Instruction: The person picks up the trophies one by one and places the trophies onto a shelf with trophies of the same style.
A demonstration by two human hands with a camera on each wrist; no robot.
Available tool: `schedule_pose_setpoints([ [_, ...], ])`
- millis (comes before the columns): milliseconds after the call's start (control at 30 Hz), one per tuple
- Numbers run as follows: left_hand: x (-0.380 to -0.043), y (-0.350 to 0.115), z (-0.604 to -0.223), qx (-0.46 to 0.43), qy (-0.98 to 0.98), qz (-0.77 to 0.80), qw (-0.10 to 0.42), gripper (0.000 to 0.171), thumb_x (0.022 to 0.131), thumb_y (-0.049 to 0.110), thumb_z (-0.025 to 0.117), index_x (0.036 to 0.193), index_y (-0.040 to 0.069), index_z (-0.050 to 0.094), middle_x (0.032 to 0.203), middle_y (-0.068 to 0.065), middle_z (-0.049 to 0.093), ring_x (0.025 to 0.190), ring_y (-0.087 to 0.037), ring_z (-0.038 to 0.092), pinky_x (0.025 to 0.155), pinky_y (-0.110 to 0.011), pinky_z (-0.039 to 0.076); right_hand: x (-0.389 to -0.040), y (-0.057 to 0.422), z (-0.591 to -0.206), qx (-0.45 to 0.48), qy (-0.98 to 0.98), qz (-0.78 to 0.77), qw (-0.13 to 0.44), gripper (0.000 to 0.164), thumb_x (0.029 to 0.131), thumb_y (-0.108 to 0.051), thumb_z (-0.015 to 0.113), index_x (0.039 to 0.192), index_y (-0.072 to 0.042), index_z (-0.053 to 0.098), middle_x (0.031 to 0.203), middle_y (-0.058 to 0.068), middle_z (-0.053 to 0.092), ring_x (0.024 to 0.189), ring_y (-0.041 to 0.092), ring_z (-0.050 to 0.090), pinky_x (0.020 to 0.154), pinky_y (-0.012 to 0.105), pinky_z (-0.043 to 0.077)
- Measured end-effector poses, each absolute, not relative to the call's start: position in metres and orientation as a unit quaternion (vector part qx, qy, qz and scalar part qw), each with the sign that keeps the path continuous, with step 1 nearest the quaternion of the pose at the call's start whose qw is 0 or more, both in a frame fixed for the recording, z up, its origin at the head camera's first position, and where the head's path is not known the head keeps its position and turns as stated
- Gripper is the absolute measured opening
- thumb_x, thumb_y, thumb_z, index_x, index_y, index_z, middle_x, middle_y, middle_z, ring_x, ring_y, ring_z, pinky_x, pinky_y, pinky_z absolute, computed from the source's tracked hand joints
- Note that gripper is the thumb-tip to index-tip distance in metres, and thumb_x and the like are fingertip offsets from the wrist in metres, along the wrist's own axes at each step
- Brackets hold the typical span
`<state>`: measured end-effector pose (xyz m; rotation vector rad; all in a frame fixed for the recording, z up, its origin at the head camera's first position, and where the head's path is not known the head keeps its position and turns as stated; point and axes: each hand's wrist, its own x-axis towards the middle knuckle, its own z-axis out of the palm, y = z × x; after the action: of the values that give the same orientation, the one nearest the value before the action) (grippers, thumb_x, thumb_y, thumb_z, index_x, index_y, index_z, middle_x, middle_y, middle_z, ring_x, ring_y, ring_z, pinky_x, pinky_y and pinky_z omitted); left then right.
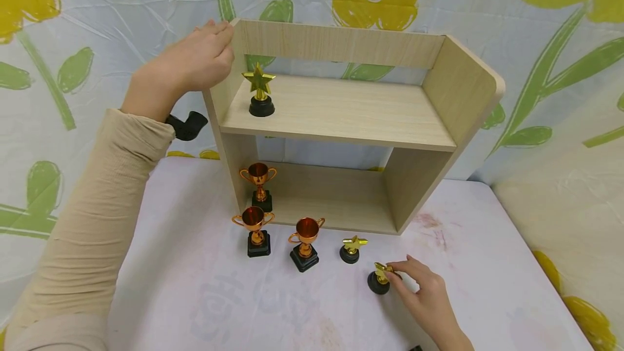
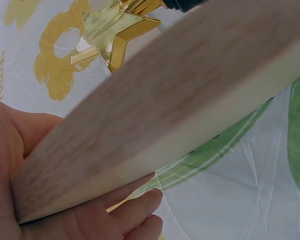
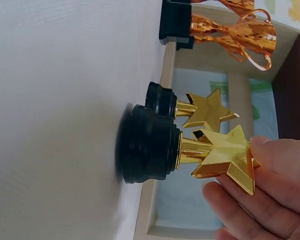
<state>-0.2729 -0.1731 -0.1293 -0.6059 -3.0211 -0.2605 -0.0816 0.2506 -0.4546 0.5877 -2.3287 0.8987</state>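
My left hand (image 1: 207, 56) grips the upper left side panel of a small wooden shelf (image 1: 336, 137); in the left wrist view the thumb and fingers lie on opposite faces of the panel (image 2: 155, 110). Down at the front right, my right hand (image 1: 426, 297) pinches a gold star trophy (image 1: 382, 279) between thumb and fingers. The right wrist view shows them at the star (image 3: 225, 155), with the round black base (image 3: 147, 145) at the table surface. Just behind it stands a second star trophy (image 1: 350, 251).
A third star trophy (image 1: 260, 93) stands at the left of the upper shelf. One copper cup trophy (image 1: 260, 186) is inside the lower compartment at left. Two more cups, a left one (image 1: 255, 232) and a right one (image 1: 306, 242), stand before the shelf on the white table (image 1: 195, 291).
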Motion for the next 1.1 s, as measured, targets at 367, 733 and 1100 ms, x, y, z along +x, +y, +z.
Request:
schedule_pose_setpoints([
  [367,-0.272,-0.172,-0.127,-0.198,-0.977,-0.076,0.026,0.061,0.101,0.022,0.005,0.156,-0.004,-0.001,0.163,-0.020,-0.006,0.149,-0.037,-0.011,0.124,-0.045,-0.006,-0.084,0.253,-0.447,0.223,-0.874,0.330,0.278,0.026,0.068,0.007,0.084,0.089,-0.006,0.076,0.084,-0.003,0.074,0.090,0.014,0.070,0.107,0.012,0.039],
  [733,-0.271,-0.171,-0.126,-0.200,-0.977,-0.068,0.027,0.061,0.101,0.020,0.007,0.155,-0.007,0.000,0.163,-0.023,-0.005,0.150,-0.035,-0.009,0.124,-0.045,-0.005,-0.086,0.255,-0.439,0.230,-0.871,0.339,0.271,0.025,0.069,0.006,0.083,0.091,-0.005,0.076,0.084,-0.001,0.074,0.090,0.008,0.069,0.108,0.014,0.039],
  [1100,-0.271,-0.171,-0.127,-0.202,-0.977,-0.066,0.032,0.061,0.101,0.019,0.007,0.155,-0.007,0.001,0.163,-0.023,-0.003,0.150,-0.036,-0.008,0.124,-0.046,-0.003,-0.089,0.255,-0.435,0.233,-0.869,0.334,0.280,0.028,0.067,0.006,0.084,0.092,-0.006,0.076,0.084,0.000,0.074,0.090,0.007,0.068,0.107,0.015,0.040],
])
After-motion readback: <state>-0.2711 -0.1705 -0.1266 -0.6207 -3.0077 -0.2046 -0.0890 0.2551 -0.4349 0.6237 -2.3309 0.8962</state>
